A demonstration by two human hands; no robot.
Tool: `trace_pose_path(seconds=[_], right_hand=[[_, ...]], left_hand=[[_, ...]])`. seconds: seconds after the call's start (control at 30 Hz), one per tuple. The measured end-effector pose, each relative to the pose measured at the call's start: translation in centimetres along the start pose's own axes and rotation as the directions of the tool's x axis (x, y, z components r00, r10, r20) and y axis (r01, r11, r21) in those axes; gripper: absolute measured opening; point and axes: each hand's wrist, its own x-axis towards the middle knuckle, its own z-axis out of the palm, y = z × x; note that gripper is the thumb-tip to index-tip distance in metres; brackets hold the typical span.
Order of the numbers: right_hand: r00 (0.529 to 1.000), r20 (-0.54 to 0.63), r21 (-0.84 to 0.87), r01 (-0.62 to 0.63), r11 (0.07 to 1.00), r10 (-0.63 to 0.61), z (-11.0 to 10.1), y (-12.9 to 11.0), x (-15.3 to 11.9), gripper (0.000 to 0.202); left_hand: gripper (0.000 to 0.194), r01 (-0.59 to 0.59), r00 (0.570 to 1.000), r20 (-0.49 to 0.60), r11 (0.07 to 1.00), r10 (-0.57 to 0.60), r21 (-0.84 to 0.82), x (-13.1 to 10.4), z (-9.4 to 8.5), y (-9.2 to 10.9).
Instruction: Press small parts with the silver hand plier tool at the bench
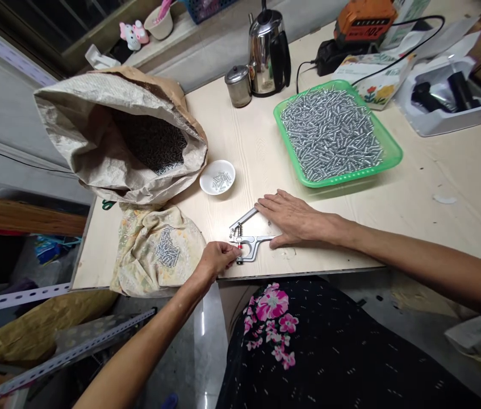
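Grey metal hand-press pliers [252,244] lie on the table near its front edge, handles spread and pointing right. My right hand [293,218] holds the handle ends, fingers over the upper handle and thumb at the lower one. At the jaw end, by a small red part, the fingertips of my left hand [220,257] are pinched together. Whatever is between them is too small to make out. Small silvery metal pieces [167,247] are heaped on a patterned cloth [138,258] left of my left hand. A white bowl [206,184] beyond the pliers contains more small pieces.
A green basket [348,179] full of silvery pieces stands back right. An open paper sack [74,136] with small pieces inside leans at left. Behind are a kettle [263,57], a lidded canister [238,88], an orange battery [363,23] with a cable, and a white tray [448,122].
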Motion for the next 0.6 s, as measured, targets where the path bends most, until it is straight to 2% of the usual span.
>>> trace_pose_path(seconds=[0.2,0.47,0.6], right_hand=[[0.999,0.024,0.019,-0.025,1.000,0.024,-0.2,-0.3,0.2,0.084],[0.994,0.022,-0.008,-0.105,0.994,0.105,-0.5,-1.0,-0.2,0.067],[0.990,0.052,-0.032,-0.127,0.991,0.128,-0.8,-1.2,-0.2,0.053]], left_hand=[[0.029,0.000,1.000,-0.014,1.000,-0.001,-0.013,0.0,0.1,-0.2],[0.029,-0.017,1.000,-0.019,0.998,0.016,-0.056,0.2,0.2,-0.6],[0.028,-0.002,1.000,-0.018,1.000,0.003,0.029,-0.1,0.2,-0.7]])
